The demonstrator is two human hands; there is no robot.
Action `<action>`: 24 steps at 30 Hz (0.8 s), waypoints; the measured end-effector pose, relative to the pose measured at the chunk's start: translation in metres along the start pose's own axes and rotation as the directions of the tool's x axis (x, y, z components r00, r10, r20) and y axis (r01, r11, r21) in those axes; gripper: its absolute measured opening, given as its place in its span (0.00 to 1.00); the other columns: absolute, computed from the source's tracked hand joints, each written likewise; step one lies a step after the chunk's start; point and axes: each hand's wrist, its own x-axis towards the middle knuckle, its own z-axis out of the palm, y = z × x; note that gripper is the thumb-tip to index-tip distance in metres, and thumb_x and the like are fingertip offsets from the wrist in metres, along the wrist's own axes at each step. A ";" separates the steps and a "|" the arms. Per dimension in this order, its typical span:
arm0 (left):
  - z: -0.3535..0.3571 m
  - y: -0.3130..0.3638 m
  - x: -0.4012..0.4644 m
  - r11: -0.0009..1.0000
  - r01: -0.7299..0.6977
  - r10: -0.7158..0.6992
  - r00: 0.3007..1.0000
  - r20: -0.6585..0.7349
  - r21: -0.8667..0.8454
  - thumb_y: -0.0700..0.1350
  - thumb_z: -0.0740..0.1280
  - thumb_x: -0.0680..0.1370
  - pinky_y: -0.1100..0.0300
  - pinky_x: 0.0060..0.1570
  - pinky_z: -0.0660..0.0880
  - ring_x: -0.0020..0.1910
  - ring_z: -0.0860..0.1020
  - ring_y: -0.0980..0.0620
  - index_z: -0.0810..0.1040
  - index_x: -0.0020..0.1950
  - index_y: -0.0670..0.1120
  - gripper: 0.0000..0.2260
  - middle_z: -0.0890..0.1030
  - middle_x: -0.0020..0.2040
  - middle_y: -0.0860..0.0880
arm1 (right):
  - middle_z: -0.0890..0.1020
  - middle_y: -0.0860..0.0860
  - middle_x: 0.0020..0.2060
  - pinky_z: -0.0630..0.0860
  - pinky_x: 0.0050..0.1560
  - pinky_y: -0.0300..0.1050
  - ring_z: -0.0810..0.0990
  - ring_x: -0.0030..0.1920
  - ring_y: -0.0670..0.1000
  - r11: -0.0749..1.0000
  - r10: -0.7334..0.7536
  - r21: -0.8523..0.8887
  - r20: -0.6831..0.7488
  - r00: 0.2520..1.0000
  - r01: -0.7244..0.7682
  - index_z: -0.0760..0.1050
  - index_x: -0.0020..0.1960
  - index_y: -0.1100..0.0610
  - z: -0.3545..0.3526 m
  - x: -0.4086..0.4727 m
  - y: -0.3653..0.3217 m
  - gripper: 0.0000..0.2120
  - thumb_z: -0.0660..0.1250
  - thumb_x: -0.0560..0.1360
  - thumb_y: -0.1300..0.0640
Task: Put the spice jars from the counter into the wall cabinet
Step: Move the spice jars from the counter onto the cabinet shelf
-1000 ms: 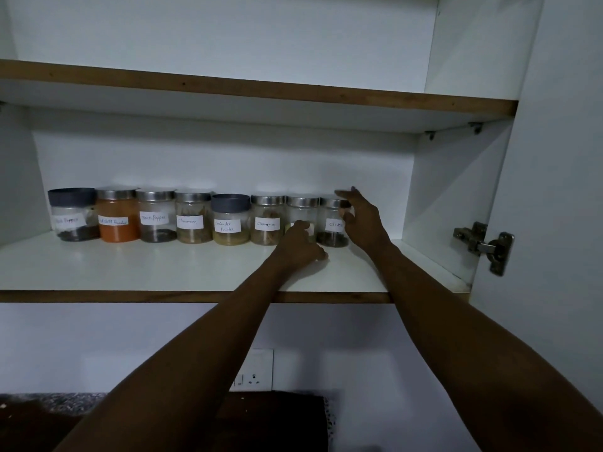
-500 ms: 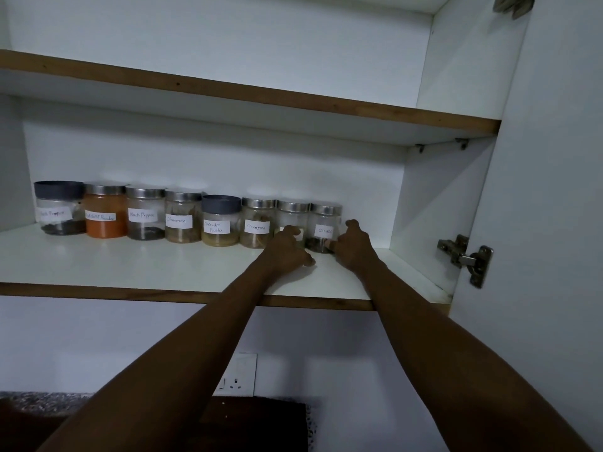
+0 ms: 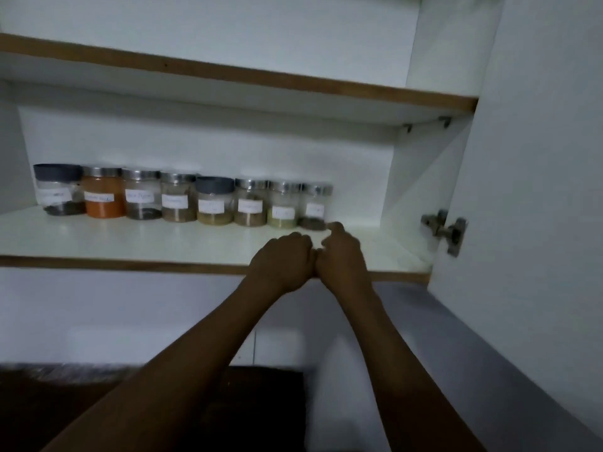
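1. Now both hands are off the jars: a second ago the right hand (image 3: pixel 342 256) was cupped round the last jar (image 3: pixel 315 207) at the row's right end and the left hand (image 3: pixel 282 259) sat at the jar beside it (image 3: pixel 283 205); half a second ago both were still at the jar bases.
2. Left hand: fingers curled into a loose fist, nothing in it, hovering over the front part of the lower shelf (image 3: pixel 130 243).
3. Right hand: curled too, holding nothing, one finger slightly raised toward the last jar but apart from it. The two hands touch knuckle to knuckle.
4. Spice jars: eight in one row along the back of the lower shelf, upright, lids on, white labels facing out. Orange-powder jar (image 3: pixel 102 199) is second from left; two jars have dark lids (image 3: pixel 57 171), the rest metal lids. Labels are too blurred to read.
5. Row unchanged apart from the view shifting; the last two jars stand flush with the others.
6. Meaning: placing looks finished for these jars, hands retreating. Counter below is dark, so I cannot tell whether more jars wait.
7. Cabinet door (image 3: pixel 538 190) stands open at right, hinge (image 3: pixel 445 228) visible; closing it is likely next if none remain.
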 end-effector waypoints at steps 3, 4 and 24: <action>0.027 0.004 -0.074 0.970 -0.202 0.146 0.928 -0.343 -0.133 0.42 0.62 0.81 0.50 0.66 0.72 0.60 0.80 0.48 0.80 0.61 0.45 0.11 0.82 0.60 0.47 | 0.83 0.51 0.54 0.77 0.57 0.36 0.82 0.55 0.47 0.924 -0.186 0.261 -0.333 0.924 0.280 0.79 0.61 0.59 0.017 -0.068 0.008 0.18 0.62 0.76 0.72; 0.040 0.003 -0.100 0.952 -0.227 0.139 0.918 -0.371 -0.205 0.40 0.64 0.79 0.52 0.74 0.66 0.71 0.75 0.49 0.77 0.69 0.44 0.17 0.78 0.69 0.47 | 0.82 0.50 0.53 0.77 0.57 0.35 0.81 0.55 0.44 0.902 -0.191 0.291 -0.396 0.898 0.320 0.80 0.59 0.58 0.029 -0.089 0.015 0.18 0.61 0.75 0.74; 0.287 -0.201 -0.414 0.615 0.775 -0.548 0.554 0.626 -0.147 0.55 0.75 0.76 0.37 0.77 0.62 0.83 0.54 0.42 0.51 0.84 0.49 0.45 0.52 0.85 0.46 | 0.75 0.55 0.72 0.70 0.75 0.50 0.73 0.74 0.55 0.890 0.368 -0.094 0.729 0.578 -0.447 0.69 0.76 0.56 0.333 -0.380 0.114 0.29 0.71 0.76 0.63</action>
